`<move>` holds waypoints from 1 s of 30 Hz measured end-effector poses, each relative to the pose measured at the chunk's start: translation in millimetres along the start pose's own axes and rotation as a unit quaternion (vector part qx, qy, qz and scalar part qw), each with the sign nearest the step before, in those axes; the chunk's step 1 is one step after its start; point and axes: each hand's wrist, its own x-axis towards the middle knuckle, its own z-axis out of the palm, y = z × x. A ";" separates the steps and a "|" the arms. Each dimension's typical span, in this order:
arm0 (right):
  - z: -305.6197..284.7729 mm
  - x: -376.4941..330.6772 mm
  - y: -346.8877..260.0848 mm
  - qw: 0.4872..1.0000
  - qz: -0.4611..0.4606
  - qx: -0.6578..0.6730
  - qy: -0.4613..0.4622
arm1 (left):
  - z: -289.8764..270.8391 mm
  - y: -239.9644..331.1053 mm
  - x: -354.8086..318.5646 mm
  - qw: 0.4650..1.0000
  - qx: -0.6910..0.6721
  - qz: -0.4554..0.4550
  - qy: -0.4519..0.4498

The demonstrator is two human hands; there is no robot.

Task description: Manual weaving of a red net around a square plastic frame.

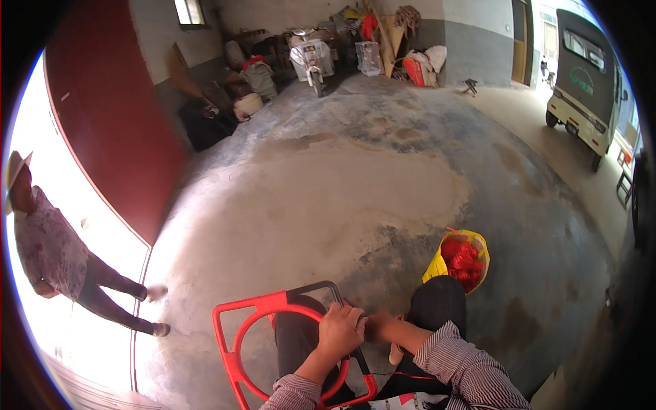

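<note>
the stained concrete floor (328, 191) carries a yellow bag (471, 240) of red stuff. bags and clutter (321, 55) are heaped at its far edge. a small van (584, 89) stands on the right.

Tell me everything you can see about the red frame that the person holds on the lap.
The red frame looks like moulded plastic: a squarish outer border with rounded corners and a ring inside it. A dark bar runs along its far edge and down its right side. It rests tilted on the person's dark-trousered legs. The left hand grips its right part; the right hand sits close beside, blurred. Its lower edge is cut off by the picture.
</note>
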 end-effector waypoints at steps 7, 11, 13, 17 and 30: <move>-26.5 -15.4 -16.3 1.000 0.004 0.023 -0.007 | 0.9 -0.6 -7.2 1.000 -0.013 -0.007 0.000; -23.0 -12.3 -13.5 1.000 -0.001 0.021 0.002 | -0.5 -0.2 -7.0 1.000 -0.012 -0.001 0.005; -24.6 -14.2 -14.6 0.999 -0.033 0.010 0.010 | 0.9 -1.7 -7.2 1.000 -0.013 0.001 0.010; -11.3 -7.4 -3.0 0.999 -0.041 -0.001 0.013 | 6.1 -3.6 -4.9 1.000 -0.025 0.009 0.015; -29.2 -24.0 -14.0 0.997 -0.021 0.034 0.059 | 3.0 0.1 -5.6 1.000 -0.019 -0.001 0.004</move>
